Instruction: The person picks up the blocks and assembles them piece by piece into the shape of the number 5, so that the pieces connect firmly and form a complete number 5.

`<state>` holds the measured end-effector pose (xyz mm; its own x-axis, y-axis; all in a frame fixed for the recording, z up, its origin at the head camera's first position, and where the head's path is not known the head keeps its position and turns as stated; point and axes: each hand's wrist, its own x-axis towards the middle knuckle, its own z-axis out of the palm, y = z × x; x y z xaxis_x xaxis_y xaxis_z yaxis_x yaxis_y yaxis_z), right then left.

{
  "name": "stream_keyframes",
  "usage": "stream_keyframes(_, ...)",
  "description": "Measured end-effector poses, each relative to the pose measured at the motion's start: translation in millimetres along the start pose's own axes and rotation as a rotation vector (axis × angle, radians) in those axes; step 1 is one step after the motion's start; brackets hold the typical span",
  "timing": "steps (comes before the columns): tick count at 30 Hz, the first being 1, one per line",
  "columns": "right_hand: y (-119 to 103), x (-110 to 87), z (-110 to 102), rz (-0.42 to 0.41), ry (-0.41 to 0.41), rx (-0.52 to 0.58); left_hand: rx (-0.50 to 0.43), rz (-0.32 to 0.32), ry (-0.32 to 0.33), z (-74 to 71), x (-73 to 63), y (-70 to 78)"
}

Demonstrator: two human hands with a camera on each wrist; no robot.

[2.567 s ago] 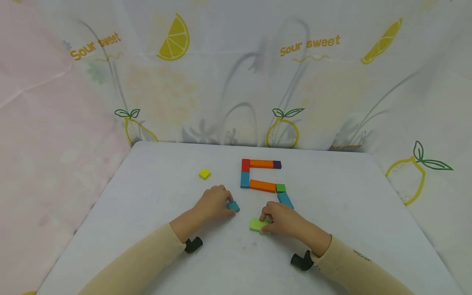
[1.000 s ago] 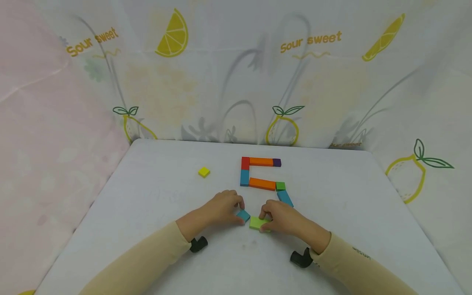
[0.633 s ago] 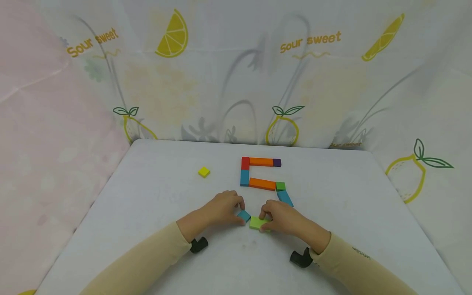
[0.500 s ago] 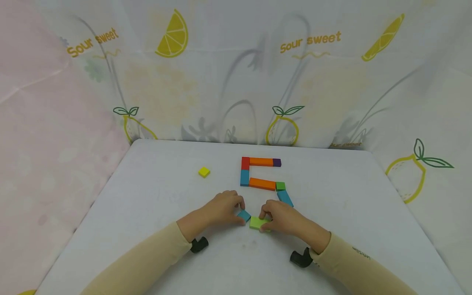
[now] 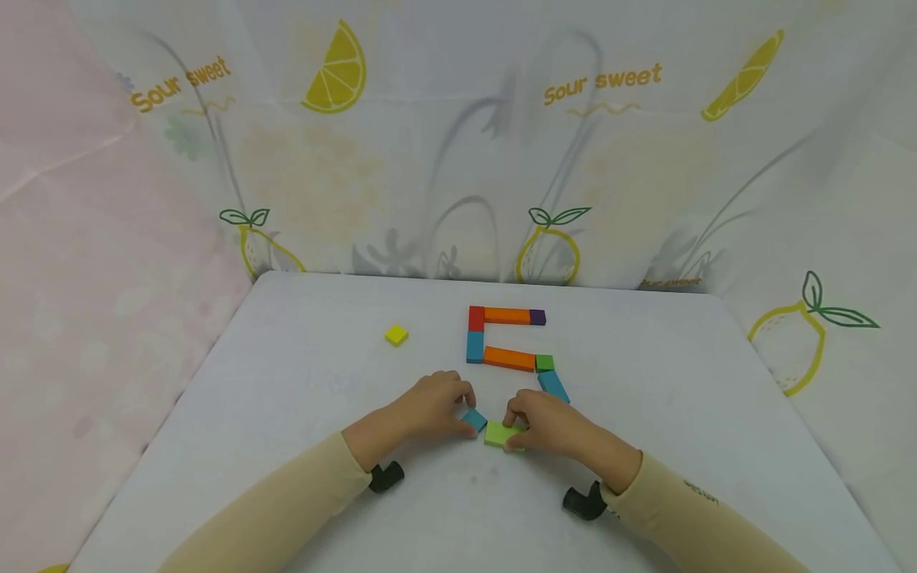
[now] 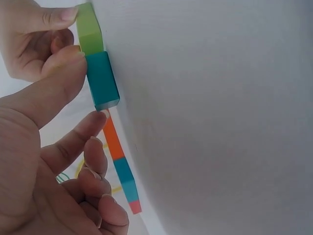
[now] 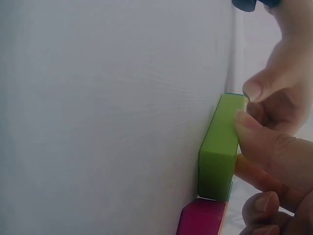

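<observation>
My left hand pinches a small blue block between thumb and fingertips. In the left wrist view that blue block meets the end of the light green block. On the other side, my right hand grips the light green block by its long sides. A magenta block shows in the right wrist view at the green block's near end; the right hand hides it in the head view. Just beyond the right hand lies a longer blue block, set at a slant.
Farther back, a joined row holds a green block, two orange blocks, a blue block, a red block and a purple block. A yellow block lies apart on the white table.
Since the oldest frame, my left hand has carried the small blue block rightward and nearer me, up to the light green block. My right hand has stayed in place. The last half second shows almost no movement.
</observation>
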<state>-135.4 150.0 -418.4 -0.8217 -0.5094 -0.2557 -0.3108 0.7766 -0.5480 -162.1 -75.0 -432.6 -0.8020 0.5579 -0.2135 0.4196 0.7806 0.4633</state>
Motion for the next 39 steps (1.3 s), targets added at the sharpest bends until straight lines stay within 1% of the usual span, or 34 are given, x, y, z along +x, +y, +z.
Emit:
stream_keyframes(6, 0.1, 0.0, 0.4, 0.005, -0.006, -0.003, -0.044, -0.030, 0.009, -5.8, -1.8, -5.5)
stream_keyframes(11, 0.0, 0.9, 0.6, 0.022, -0.007, -0.004, -0.055, -0.049, 0.059, -15.6, -3.0, -14.2)
stream_keyframes(16, 1.1, 1.0, 1.7, 0.027, 0.004, 0.002, -0.057, -0.082, 0.109, -26.8, -3.3, -26.0)
stream_keyframes(20, 1.4, 0.6, 3.1, 0.021, 0.007, -0.001, -0.074, -0.111, 0.159, -35.4, -4.7, -39.2)
stream_keyframes(27, 0.9, 0.0, 2.5, 0.024, 0.005, -0.008, -0.091, -0.134, 0.289, -49.6, -4.1, -69.0)
stream_keyframes(30, 0.7, 0.1, 2.5, 0.019, 0.003, -0.009, -0.099, -0.153, 0.322, -56.1, -2.9, -81.5)
stream_keyframes(33, 0.8, 0.2, 2.8, 0.017, 0.003, -0.010, -0.108, -0.178, 0.343, -61.8, -2.3, -91.4)
stream_keyframes(35, 0.6, 0.3, 2.8, 0.020, 0.005, -0.016, -0.114, -0.207, 0.346, -64.8, -1.9, -96.7)
stream_keyframes(39, 0.0, 0.5, 2.8, 0.023, 0.007, -0.027, -0.126, -0.283, 0.317, -67.4, 0.6, -107.2)
